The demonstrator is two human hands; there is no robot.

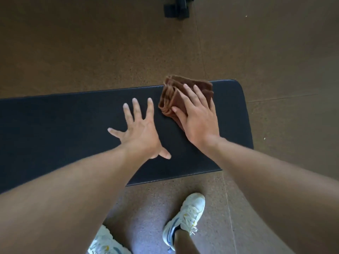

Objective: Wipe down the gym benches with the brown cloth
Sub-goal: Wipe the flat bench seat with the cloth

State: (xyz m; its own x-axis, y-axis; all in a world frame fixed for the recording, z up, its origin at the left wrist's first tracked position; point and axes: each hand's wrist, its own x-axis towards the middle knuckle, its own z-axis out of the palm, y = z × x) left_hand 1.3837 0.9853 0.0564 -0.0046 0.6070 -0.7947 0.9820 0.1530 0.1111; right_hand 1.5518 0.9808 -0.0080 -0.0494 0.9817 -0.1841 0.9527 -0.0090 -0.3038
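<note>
Black padded worktop (73, 125): right hand (198, 118), fingers flat, presses folded brown cloth (170, 99); left hand (139, 132), fingers splayed, beside it.

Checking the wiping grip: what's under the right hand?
The folded brown cloth, lying on the black bench. The right hand presses it flat; the cloth's covered part is hidden.

Bare forearms, no sleeves visible. White lace-up sneakers (185, 219) with blue side stripe; yellow flecks on laces.
</note>
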